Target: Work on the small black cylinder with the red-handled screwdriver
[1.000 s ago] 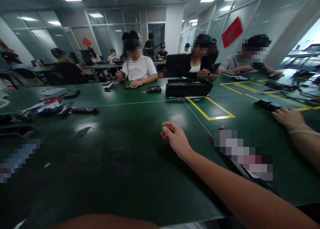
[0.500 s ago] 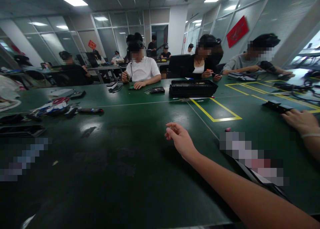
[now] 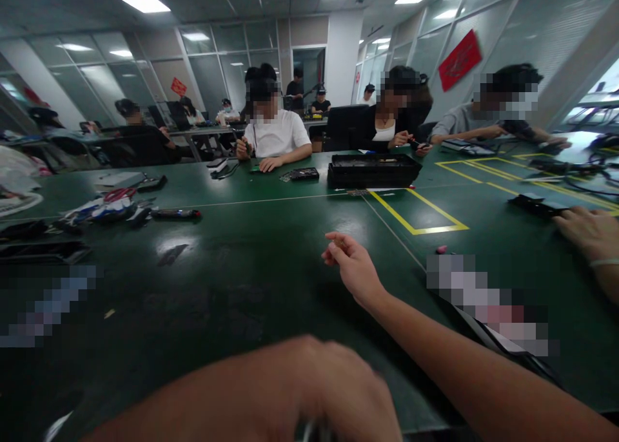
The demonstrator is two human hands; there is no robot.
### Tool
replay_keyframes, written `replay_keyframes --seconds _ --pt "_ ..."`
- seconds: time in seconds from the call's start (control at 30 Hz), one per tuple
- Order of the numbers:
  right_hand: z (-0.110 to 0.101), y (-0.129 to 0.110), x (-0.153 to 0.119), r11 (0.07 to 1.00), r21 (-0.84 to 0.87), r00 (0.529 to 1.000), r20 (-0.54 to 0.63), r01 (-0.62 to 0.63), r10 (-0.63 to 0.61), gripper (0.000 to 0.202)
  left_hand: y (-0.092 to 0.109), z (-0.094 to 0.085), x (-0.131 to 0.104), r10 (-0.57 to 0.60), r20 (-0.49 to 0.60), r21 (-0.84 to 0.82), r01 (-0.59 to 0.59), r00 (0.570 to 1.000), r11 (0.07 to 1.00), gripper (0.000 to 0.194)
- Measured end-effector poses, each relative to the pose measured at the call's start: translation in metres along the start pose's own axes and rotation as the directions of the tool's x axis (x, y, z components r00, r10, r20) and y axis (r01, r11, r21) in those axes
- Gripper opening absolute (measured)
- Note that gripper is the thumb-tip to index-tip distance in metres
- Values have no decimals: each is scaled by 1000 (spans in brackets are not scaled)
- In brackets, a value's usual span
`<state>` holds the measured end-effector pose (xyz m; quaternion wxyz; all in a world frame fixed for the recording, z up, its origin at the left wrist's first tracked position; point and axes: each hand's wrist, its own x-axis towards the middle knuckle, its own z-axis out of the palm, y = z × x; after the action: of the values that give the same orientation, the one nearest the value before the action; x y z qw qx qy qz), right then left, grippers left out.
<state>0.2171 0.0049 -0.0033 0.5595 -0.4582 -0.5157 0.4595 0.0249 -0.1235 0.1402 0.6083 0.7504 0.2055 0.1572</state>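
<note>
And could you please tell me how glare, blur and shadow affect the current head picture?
Head view: pale glare patches on the green table; head view: the left hand motion-smeared, the right hand crisper; head view: a soft dark shadow alongside the right forearm.

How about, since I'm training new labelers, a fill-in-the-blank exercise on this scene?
1. The table is coloured ____.
2. The blurred grip at the picture's bottom edge is the person's ____ one.
3. Beyond the right grip stands a long ____ box.
4. The rectangular outline marked on the table near the box is ____.

Missing words: green; left; black; yellow.
</note>
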Motion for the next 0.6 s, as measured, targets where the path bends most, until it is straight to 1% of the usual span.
replay_keyframes --seconds 0.03,0.07,0.1,0.13,0.17,0.2,0.23,0.27,0.3,0.33,0.37,0.43,0.53,0.6 --pt "0 0 1 1000 3 1000 -22 13 -13 32 -11 -13 10 -11 -33 8 11 999 1000 12" --pt "-1 -2 2 1000 0 999 -42 23 -23 34 -25 -26 21 -17 -85 17 18 996 1000 11" --pt "-1 -3 2 999 -11 998 -61 31 -32 36 -43 -39 33 6 -225 28 1 974 1000 20" --pt "-1 -6 3 999 -31 996 -76 38 -40 38 -62 -52 43 20 -343 52 -2 939 999 31" --pt "-2 -9 2 997 -60 995 -92 43 -49 38 -81 -63 53 40 -449 99 5 892 995 38" --pt "-2 -12 2 994 -99 992 -109 54 -65 38 -101 -73 61 64 -544 155 25 837 988 39" --pt "-3 -16 1 986 -146 987 -127 75 -94 37 -118 -81 68 75 -629 200 69 774 977 35" --pt "-4 -19 -1 976 -195 982 -136 102 -129 36 -134 -88 72 92 -699 237 109 709 965 33" --pt "-5 -22 -2 961 -247 977 -138 125 -163 34 -146 -93 75 90 -742 249 148 664 957 33" --pt "-5 -25 -4 946 -289 973 -130 149 -193 34 -156 -98 76 94 -764 255 166 639 953 35" --pt "-5 -26 -6 935 -310 965 -138 172 -223 34 -162 -101 76 98 -769 265 174 632 949 35" --pt "-5 -28 -9 930 -296 953 -138 220 -269 31 -169 -105 74 115 -764 284 172 635 943 36" --pt "-2 -25 -12 934 -234 947 -116 269 -301 27 -172 -106 70 149 -763 308 151 629 939 34" --pt "0 -22 -13 934 -227 947 -99 277 -305 25 -173 -105 69 160 -753 316 138 639 938 35"
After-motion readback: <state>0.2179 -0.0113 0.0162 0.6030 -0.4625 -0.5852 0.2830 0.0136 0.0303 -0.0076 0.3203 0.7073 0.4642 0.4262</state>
